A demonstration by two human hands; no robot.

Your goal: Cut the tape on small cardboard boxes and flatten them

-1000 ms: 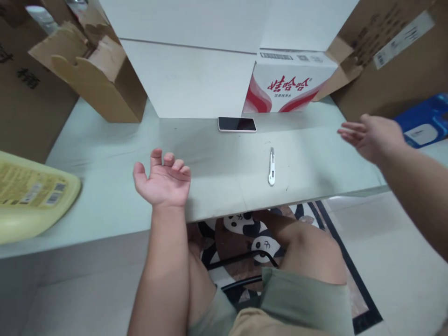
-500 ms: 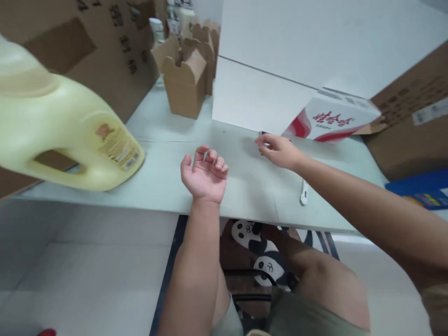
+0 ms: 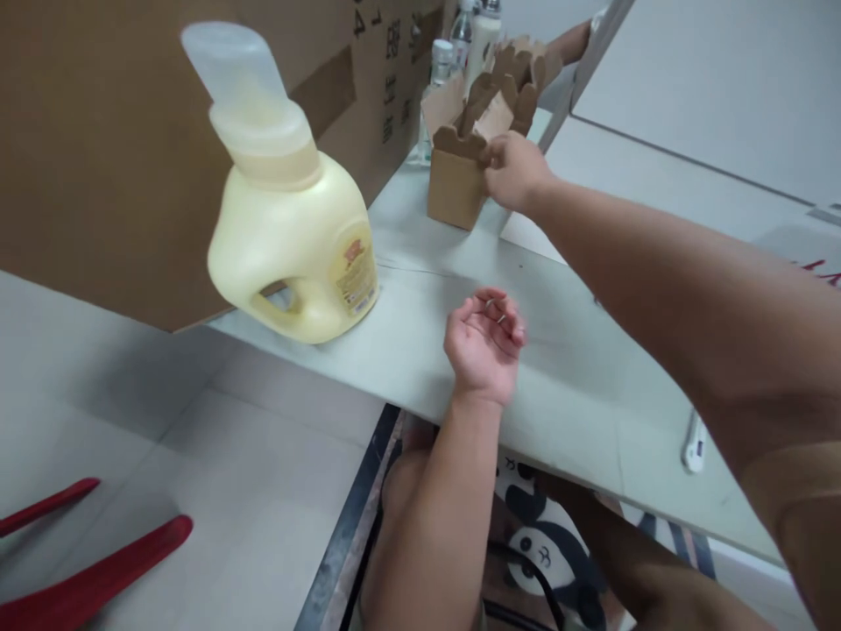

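Observation:
My right hand (image 3: 516, 171) reaches to the back of the table, its fingers closed at the upper right edge of a small brown cardboard box (image 3: 456, 186). That box stands upright with its scalloped flaps raised; another box of the same kind (image 3: 519, 66) is right behind it. Palm up, my left hand (image 3: 486, 342) rests over the table's front part, fingers loosely curled and apart, with nothing in it. To its left stands a pale yellow jug (image 3: 295, 254) with a handle and a translucent cap.
A large carton (image 3: 131, 158) rises at the left. Bottles (image 3: 483, 39) stand behind the small boxes. White panels (image 3: 723, 79) fill the back right. A small white tool (image 3: 695, 443) lies on the table (image 3: 578, 412). Red bars (image 3: 111, 570) show at lower left. Part of an arm (image 3: 571, 44) shows at the back.
My right hand has moved from beside the white-and-red carton left and back to the small cardboard box. The view has turned left. My left hand stays palm up.

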